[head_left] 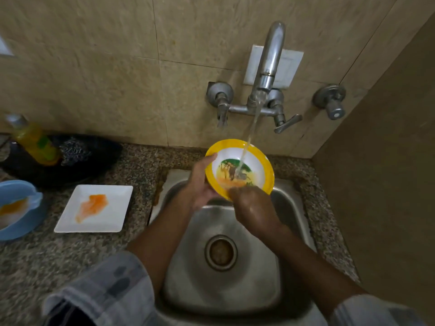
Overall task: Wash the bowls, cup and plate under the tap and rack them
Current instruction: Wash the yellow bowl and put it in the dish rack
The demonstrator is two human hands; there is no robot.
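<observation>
A yellow-rimmed bowl (pixel 260 161) with a picture inside is tilted over the steel sink (pixel 280 274), and water from the tap (pixel 270 60) runs into it. My left hand (pixel 202 182) grips the bowl's left rim from behind. My right hand (pixel 253 205) rests on the bowl's lower inner edge, fingers against its surface. A white square plate (pixel 113 217) smeared with orange sauce lies on the counter left of the sink. A blue bowl (pixel 26 189) with orange residue sits at the far left edge.
A yellow dish-soap bottle (pixel 35 142) and a steel scrubber (pixel 74 150) lie in a dark tray (pixel 103 156) at the back left. Tap handles (pixel 286 124) stick out from the tiled wall. A side wall closes the right. The counter (pixel 47 255) is speckled granite.
</observation>
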